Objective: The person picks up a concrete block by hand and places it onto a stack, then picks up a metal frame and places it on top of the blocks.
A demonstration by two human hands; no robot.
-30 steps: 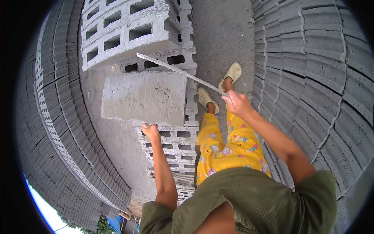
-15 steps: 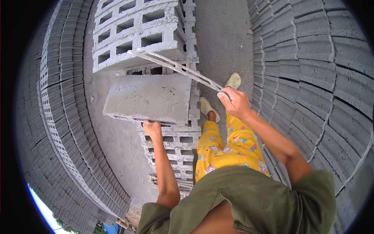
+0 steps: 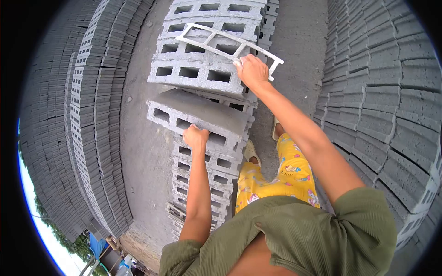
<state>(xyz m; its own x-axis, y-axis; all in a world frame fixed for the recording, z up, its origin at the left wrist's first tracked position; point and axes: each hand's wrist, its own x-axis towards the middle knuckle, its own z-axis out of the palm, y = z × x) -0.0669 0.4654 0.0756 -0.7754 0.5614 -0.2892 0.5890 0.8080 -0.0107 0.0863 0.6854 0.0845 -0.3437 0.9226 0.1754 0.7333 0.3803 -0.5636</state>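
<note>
A grey hollow block (image 3: 202,109) rests tilted on a row of stacked blocks, its holes facing me. My left hand (image 3: 196,136) grips the wall between two of its holes, with the fingers partly hidden inside. Above and to the right, my right hand (image 3: 252,71) is closed on a pale ladder-shaped frame (image 3: 214,39). That frame lies over the holes of the farther blocks (image 3: 199,62), its right end reaching past their edge. Whether it touches them I cannot tell.
High stacks of grey blocks stand on the left (image 3: 108,92) and on the right (image 3: 373,83). More hollow blocks (image 3: 220,180) form the near part of the middle row. A blue tarp (image 3: 97,245) shows at the bottom left.
The ladder-shaped frame has turned flatter over the far blocks, and my right hand has moved up and left with it. The block in my left hand has tipped, so its holes now show.
</note>
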